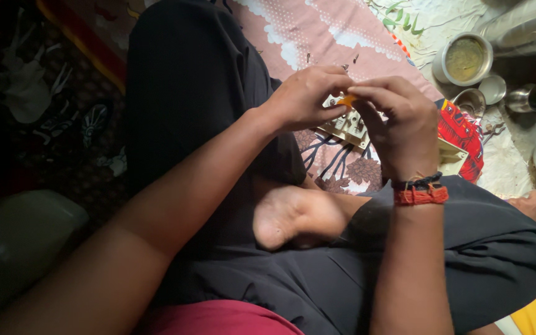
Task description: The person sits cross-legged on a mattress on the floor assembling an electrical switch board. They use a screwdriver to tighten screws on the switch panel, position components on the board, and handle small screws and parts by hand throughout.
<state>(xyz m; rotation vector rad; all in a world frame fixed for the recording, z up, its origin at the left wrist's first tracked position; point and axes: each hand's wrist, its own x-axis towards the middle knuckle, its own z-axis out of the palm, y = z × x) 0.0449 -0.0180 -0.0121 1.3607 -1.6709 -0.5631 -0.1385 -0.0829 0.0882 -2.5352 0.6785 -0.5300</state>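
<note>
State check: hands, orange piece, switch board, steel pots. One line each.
left hand: pinching the orange piece
right hand: pinching the same piece
orange piece: held between both hands, mostly hidden
switch board: lying on the cloth under the hands
steel bowl: upright, uncovered, full
steel cup: upright, uncovered

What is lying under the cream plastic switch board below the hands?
The cream plastic switch board lies on a pink floral cloth. The right hand and left hand cover much of it.

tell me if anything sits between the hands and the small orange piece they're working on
Nothing visible does. The left hand and right hand both pinch the small orange piece directly at the fingertips, above the cream switch board.
</note>
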